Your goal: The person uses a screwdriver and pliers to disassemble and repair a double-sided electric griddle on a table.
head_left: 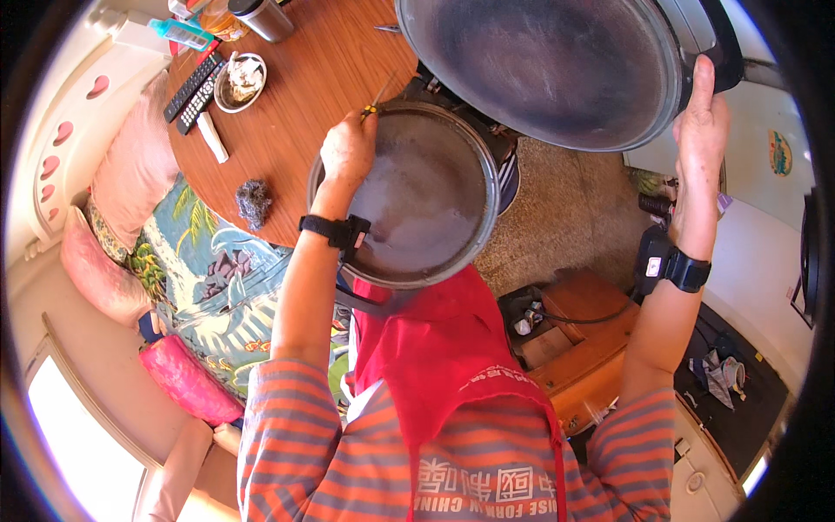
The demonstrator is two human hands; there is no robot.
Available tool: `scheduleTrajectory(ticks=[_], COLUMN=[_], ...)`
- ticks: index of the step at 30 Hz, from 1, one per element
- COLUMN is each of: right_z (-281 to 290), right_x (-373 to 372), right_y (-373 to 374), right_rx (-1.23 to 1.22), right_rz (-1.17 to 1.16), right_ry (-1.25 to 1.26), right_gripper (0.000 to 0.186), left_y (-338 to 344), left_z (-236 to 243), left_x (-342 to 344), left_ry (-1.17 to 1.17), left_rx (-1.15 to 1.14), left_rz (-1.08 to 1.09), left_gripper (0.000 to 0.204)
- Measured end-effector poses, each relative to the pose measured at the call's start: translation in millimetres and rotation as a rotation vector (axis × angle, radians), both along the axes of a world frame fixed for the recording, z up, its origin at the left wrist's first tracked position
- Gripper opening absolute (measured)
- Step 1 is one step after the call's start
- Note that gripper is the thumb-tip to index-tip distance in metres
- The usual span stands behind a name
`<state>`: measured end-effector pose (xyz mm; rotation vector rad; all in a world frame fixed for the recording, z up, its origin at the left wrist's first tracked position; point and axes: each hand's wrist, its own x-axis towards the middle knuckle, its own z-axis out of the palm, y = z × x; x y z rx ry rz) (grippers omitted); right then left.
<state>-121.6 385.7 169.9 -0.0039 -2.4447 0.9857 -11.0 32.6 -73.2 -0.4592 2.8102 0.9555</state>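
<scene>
A round electric griddle stands opened at the table's right edge. Its dark lower pan (pixel 426 200) looks worn, with cloudy patches over the surface. The raised upper pan (pixel 548 74) tilts up at the top right. My right hand (pixel 703 126) is closed on the black handle at that upper pan's right end. Over the lower pan's upper-left rim, my left hand (pixel 350 150) is closed round a thin screwdriver (pixel 370 110) with a yellow-and-black handle; its shaft points up and away. Most of the handle hides inside my fist.
On the round wooden table (pixel 291 122) lie a grey scouring ball (pixel 254 203), a white strip (pixel 211 137), two remotes (pixel 193 91) and a bowl with crumpled tissue (pixel 242 83). A steel cup (pixel 262 19) stands behind. At lower right is a wooden cabinet (pixel 583 326).
</scene>
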Motion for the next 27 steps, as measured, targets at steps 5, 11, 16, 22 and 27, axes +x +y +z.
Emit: scheduleTrajectory(ticks=[5, 11, 16, 22, 27], right_z=[12, 6, 9, 20, 19], right_x=[27, 34, 37, 40, 41], right_y=[-4, -6, -10, -23, -21], right_rx=[-0.095, -0.119, -0.114, -0.11, -0.152], right_rz=[-0.085, -0.052, -0.077, -0.142, -0.144], right_ry=[-0.142, -0.142, -0.169, -0.219, -0.249], right_gripper=[0.063, 0.06, 0.066, 0.061, 0.056], left_y=[35, 119, 135, 149, 158], left_z=[31, 30, 5, -4, -10], left_x=[65, 112, 103, 96, 95], left_ry=[0.104, 0.125, 0.094, 0.084, 0.097], left_rx=[-0.003, 0.131, 0.08, 0.066, 0.054], left_rz=[-0.026, -0.161, -0.129, -0.067, -0.029], left_gripper=[0.032, 0.027, 0.028, 0.027, 0.028])
